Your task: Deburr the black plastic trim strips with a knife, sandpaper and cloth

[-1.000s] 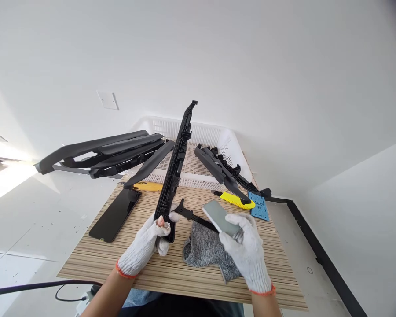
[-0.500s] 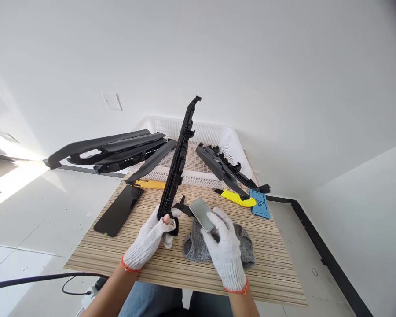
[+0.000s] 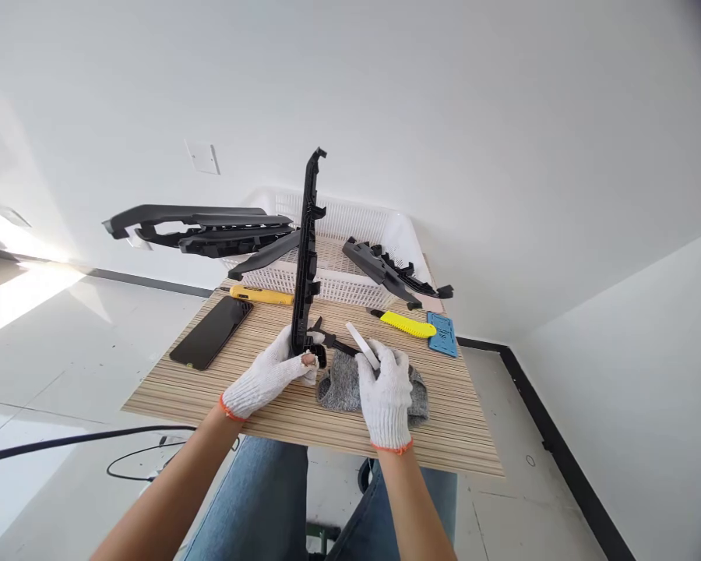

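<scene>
My left hand (image 3: 267, 375), in a white knit glove, grips the lower end of a long black plastic trim strip (image 3: 305, 249) that stands almost upright on the striped wooden board (image 3: 222, 386). My right hand (image 3: 385, 386), gloved too, holds a small flat grey block (image 3: 362, 345) edge-on, just right of the strip's base. A grey knit glove (image 3: 342, 389) lies on the board under my right hand. A small black clip piece (image 3: 330, 340) lies between my hands.
A white plastic basket (image 3: 359, 234) at the back holds several black trim parts (image 3: 204, 230). A black phone (image 3: 211, 332), a yellow-handled tool (image 3: 261, 295), a yellow utility knife (image 3: 407, 323) and a blue card (image 3: 442, 334) lie on the board. Cables (image 3: 64, 440) run across the floor at left.
The strip has tipped from leaning right to nearly upright. My right hand moved left toward the strip's base and turned the grey block edge-on. The view has drawn back.
</scene>
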